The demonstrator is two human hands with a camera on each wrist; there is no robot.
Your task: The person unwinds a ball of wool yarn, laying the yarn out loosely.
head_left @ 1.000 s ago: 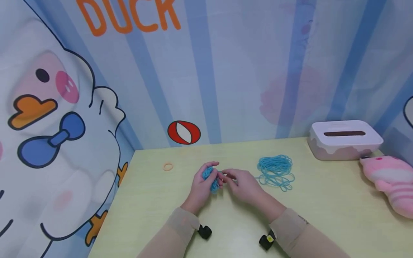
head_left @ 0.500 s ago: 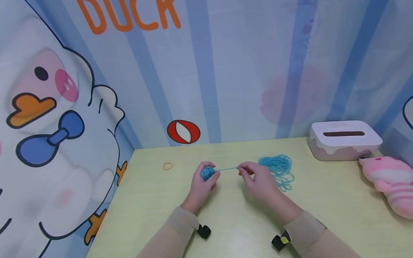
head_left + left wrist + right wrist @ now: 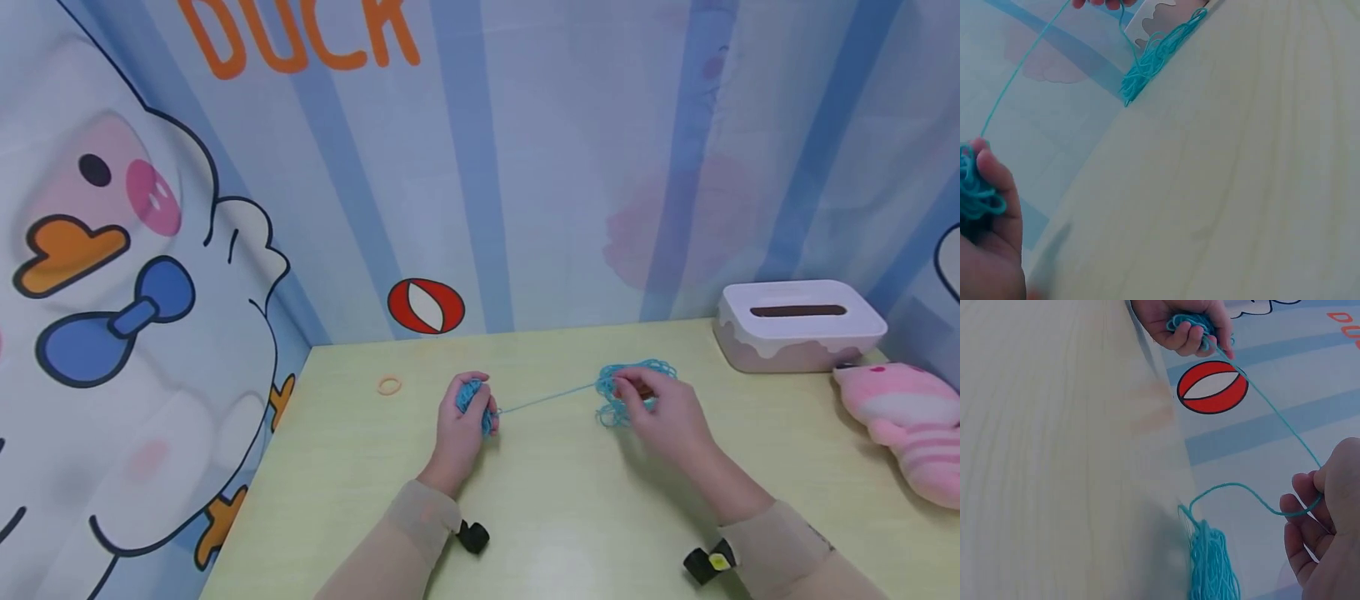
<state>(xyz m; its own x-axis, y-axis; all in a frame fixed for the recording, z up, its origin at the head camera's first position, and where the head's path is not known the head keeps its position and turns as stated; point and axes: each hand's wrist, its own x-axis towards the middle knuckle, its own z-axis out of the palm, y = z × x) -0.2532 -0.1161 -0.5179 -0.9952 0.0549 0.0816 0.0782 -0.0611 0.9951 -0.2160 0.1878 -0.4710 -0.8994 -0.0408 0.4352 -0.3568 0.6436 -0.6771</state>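
Observation:
My left hand (image 3: 459,425) grips a bundle of blue yarn (image 3: 470,395) in its curled fingers; loops of it stick out past the thumb in the left wrist view. From that bundle a taut yarn strand (image 3: 547,400) runs across to my right hand (image 3: 671,417), whose thumb and fingers pinch it. In the right wrist view the strand (image 3: 1275,412) passes through the right fingers and droops in a curve to the loose yarn pile (image 3: 1210,562). That pile lies on the table beyond the right hand, which partly hides it in the head view.
A peach-coloured ring (image 3: 389,385) lies on the table (image 3: 360,467) at the back left. At the back right stands a white and mauve tissue box (image 3: 802,325), with a pink plush toy (image 3: 907,425) beside it. A printed curtain (image 3: 555,167) hangs along the table's back edge.
My right hand has moved right, away from the left hand, drawing out a longer taut strand until it overlaps the yarn pile. The left hand has shifted slightly left and turned with its bundle.

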